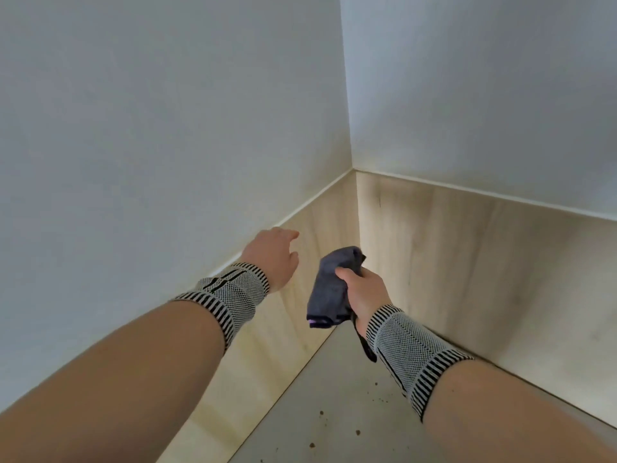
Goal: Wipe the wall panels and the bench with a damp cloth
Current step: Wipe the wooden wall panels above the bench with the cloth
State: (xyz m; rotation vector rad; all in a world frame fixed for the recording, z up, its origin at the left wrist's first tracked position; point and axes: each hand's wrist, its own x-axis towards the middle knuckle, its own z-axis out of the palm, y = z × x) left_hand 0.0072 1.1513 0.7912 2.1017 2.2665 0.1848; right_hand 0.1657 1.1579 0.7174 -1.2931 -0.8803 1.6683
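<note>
My right hand (362,290) grips a folded dark grey cloth (329,289) with a purple edge, held in the air in front of the room's corner. A loose end of the cloth hangs below my wrist. My left hand (275,255) is stretched out beside the left wood wall panel (267,335), fingers loosely curled and holding nothing. The right wood wall panel (467,262) runs back from the corner. Both panels are pale wood with a thin trim on top. I cannot tell whether the flat grey surface (327,412) below is the bench.
White walls (167,111) rise above both panels and meet in a corner. The grey surface below carries several small dark specks (322,413). Both my wrists wear striped knit bands.
</note>
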